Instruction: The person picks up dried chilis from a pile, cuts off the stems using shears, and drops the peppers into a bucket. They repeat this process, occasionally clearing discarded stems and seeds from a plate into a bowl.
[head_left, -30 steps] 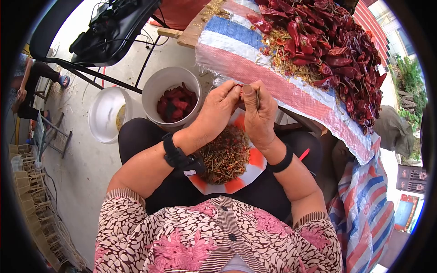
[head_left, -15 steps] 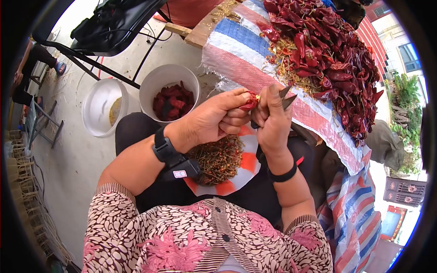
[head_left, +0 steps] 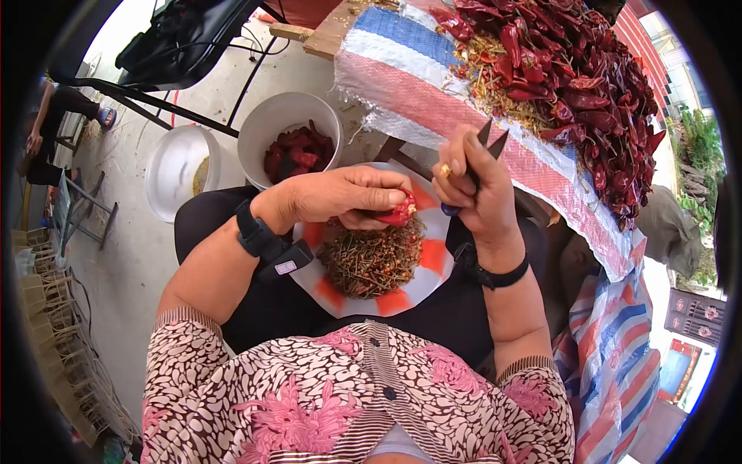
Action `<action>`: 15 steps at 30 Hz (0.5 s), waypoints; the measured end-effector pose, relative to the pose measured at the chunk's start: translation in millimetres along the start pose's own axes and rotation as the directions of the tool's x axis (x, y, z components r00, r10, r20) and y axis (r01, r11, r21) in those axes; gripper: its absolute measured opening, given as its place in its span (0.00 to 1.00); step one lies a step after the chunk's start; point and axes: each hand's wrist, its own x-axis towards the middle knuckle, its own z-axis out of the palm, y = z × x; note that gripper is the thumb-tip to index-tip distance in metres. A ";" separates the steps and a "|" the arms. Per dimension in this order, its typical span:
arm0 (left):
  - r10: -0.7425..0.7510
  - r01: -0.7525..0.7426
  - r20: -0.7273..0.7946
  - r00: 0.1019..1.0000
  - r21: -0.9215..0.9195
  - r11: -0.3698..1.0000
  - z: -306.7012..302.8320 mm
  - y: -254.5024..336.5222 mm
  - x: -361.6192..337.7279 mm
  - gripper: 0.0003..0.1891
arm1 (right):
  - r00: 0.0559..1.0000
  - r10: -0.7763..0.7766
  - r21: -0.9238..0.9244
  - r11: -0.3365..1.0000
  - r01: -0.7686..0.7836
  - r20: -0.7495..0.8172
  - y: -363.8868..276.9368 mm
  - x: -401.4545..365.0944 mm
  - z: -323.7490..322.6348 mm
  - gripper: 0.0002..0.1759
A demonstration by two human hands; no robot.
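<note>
My left hand (head_left: 340, 197) is closed around a dried red chili (head_left: 402, 210), its open end with pale seeds facing right. My right hand (head_left: 483, 189) grips scissors (head_left: 495, 143), blades pointing up and slightly apart. A small yellowish bit (head_left: 445, 170) shows at the fingers of that hand. Beneath both hands, a white-and-orange basin (head_left: 435, 220) rests on my lap, holding a heap of chili stems and seeds (head_left: 371, 263). Most of the scissor handles are hidden by my fingers.
A large pile of dried red chilies (head_left: 587, 100) lies on a striped woven sheet (head_left: 402, 69) at the upper right. A white bucket (head_left: 259, 127) contains red chilies, and a shallow white tub (head_left: 158, 174) stands beside it. Behind them is a black chair (head_left: 178, 46). Another person's foot (head_left: 107, 116) shows far left.
My hands have drawn apart: the left moved down and left with the chili, the right stays at the right with the scissors. A yellowish bit is now at the right fingers.
</note>
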 end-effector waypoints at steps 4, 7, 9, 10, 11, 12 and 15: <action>0.038 -0.035 -0.068 0.997 0.051 0.998 -9.8 -1.8 -11.4 0.14 | 0.978 0.083 -0.309 0.951 -0.020 0.193 -5.5 -15.9 -8.4 0.13; 0.071 -0.039 -0.160 0.984 0.194 0.980 -8.2 8.9 -22.4 0.14 | 0.923 0.231 -0.598 0.802 -0.001 0.309 -5.4 -18.5 -5.5 0.12; 0.050 0.077 -0.260 0.964 0.456 0.887 -30.4 10.6 -29.5 0.12 | 0.879 0.412 -0.763 0.640 -0.091 0.241 -12.0 -19.1 -0.5 0.13; 0.016 0.196 -0.351 0.936 0.558 0.806 -35.5 16.6 -34.7 0.10 | 0.902 0.303 -0.709 0.705 0.005 0.307 1.8 -21.3 -5.1 0.09; 0.109 0.178 -0.404 0.908 0.611 0.772 -41.1 15.5 -38.6 0.10 | 0.894 0.339 -0.786 0.617 0.024 0.293 5.4 -20.9 -12.1 0.10; 0.205 0.165 -0.450 0.869 0.655 0.737 -47.0 11.1 -41.7 0.09 | 0.884 0.379 -0.851 0.523 0.039 0.273 6.3 -20.6 -17.5 0.12; 0.394 0.449 -0.665 0.634 0.732 0.513 -69.8 -0.6 -50.0 0.14 | 0.946 0.251 -0.812 0.583 0.021 0.205 15.4 -23.3 -23.7 0.19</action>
